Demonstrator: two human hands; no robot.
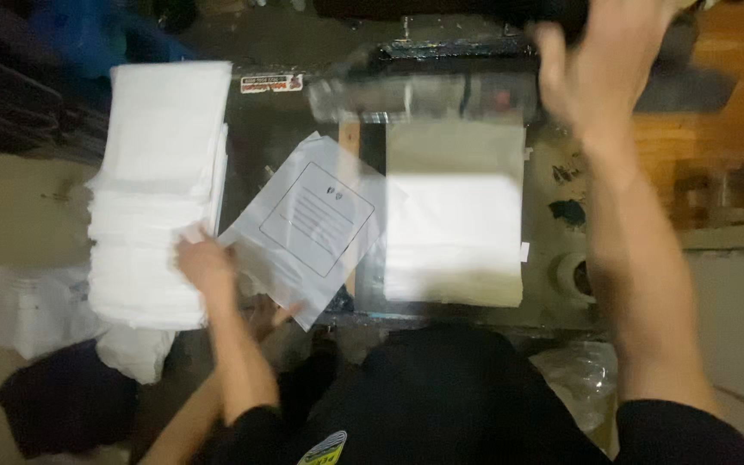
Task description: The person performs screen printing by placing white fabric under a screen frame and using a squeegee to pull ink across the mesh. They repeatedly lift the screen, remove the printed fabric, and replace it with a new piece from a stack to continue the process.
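My left hand (pixel 204 263) pinches the left corner of a white sheet printed with a dark square design (pixel 312 215), which lies tilted beside a tall stack of white sheets (pixel 161 172). A blank white sheet (pixel 454 224) lies flat on the work plate in the middle. Up at the top edge my right hand (pixel 600 60) is raised and blurred, gripping a dark frame bar (pixel 441 10). Its fingers are partly out of view. Under the printed sheet a few more fingers (pixel 269 314) show, and I cannot tell whose they are.
A roll of tape (pixel 572 275) and dark ink smears (pixel 568 211) sit on the bench right of the plate. Clear plastic bags (pixel 32 306) lie at the lower left. A wooden surface (pixel 716 112) is at the upper right. My dark shirt (pixel 441 396) fills the bottom.
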